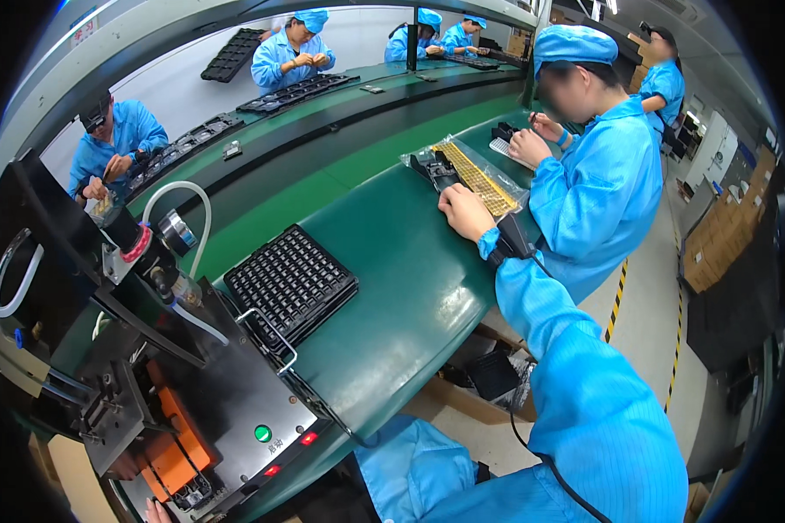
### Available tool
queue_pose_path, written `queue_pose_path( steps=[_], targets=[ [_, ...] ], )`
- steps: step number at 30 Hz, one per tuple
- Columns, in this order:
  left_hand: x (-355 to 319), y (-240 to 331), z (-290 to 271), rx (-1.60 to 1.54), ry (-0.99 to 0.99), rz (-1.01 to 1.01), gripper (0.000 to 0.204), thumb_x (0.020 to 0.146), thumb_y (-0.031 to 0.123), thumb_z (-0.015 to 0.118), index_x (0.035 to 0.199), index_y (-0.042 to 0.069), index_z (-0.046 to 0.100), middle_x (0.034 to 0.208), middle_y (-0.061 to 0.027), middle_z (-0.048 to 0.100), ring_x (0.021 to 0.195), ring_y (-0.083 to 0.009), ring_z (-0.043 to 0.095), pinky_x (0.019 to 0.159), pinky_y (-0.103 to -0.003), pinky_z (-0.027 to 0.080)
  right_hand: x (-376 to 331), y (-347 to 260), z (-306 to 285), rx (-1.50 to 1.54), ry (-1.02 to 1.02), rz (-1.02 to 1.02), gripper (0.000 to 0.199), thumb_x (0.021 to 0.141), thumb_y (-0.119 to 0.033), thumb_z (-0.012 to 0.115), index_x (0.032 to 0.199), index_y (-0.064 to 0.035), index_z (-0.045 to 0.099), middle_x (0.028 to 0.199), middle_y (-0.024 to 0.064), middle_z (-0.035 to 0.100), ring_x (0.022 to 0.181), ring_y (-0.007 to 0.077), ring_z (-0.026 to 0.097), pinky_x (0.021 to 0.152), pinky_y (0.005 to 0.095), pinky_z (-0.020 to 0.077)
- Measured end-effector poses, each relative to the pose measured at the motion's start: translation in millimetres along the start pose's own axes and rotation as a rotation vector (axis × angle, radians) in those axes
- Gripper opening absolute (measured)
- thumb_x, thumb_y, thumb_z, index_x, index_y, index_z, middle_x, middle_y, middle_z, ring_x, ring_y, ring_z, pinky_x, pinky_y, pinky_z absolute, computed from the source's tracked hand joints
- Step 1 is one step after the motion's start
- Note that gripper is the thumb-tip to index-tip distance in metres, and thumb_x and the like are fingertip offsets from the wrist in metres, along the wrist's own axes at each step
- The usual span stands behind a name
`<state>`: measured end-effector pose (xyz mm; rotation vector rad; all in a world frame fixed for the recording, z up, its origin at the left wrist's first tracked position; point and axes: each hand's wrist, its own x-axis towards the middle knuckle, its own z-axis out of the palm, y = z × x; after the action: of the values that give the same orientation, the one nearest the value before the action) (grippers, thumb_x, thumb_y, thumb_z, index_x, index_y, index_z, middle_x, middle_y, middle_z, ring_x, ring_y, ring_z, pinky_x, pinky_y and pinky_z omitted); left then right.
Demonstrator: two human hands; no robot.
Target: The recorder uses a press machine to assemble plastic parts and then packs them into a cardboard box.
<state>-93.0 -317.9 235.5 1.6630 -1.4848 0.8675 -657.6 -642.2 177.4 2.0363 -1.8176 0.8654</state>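
My right hand reaches far over the green bench with its fingers curled together. Its fingertips meet the near end of a small black part with a grey face; whatever they pinch is hidden. Beside that part, a yellow gridded sheet lies in a clear plastic bag. A black device with a cable sits on my right wrist. Of my left hand only some fingertips show at the lower edge, close to the orange block of the black bench machine.
A black gridded tray rests on the green bench, right of the machine's metal handle. A co-worker handles small parts at the right. Beyond runs a conveyor line with black trays and seated people. An open carton stands below the bench.
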Motion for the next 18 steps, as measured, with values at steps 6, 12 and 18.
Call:
queue_pose_path(
  steps=[6,12,18],
  targets=[
    [-5,-5,4,-0.014,0.002,0.013,0.046,0.106,0.028,0.033,0.116,-0.003,0.066,0.12,-0.0158,0.066,0.115,-0.0335,0.058,0.103,-0.045,0.035,-42,-76,-19,0.214,-0.058,-0.096,0.007,0.085,-0.011,0.063,0.086,-0.0035,0.061,0.087,0.0152,0.062,0.091,0.035,0.06,0.082,0.0439,0.0487],
    [-8,-15,13,0.012,0.026,0.089,0.048,0.107,0.029,0.031,0.116,-0.005,0.065,0.12,-0.0182,0.065,0.113,-0.0348,0.058,0.098,-0.044,0.039,-95,-149,-78,0.687,-0.122,0.15,0.017,0.086,-0.01,0.069,0.098,0.0011,0.067,0.093,0.0109,0.072,0.083,0.0198,0.069,0.076,0.031,0.0534],
    [-10,-11,15,0.031,0.025,0.07,0.048,0.107,0.029,0.031,0.117,-0.004,0.065,0.12,-0.0174,0.065,0.113,-0.0343,0.058,0.099,-0.044,0.04,-71,-133,-94,1.199,-0.375,0.482,0.018,0.083,-0.001,0.073,0.1,0.0034,0.068,0.093,0.0063,0.071,0.086,0.0103,0.066,0.08,0.023,0.052]
  ],
)
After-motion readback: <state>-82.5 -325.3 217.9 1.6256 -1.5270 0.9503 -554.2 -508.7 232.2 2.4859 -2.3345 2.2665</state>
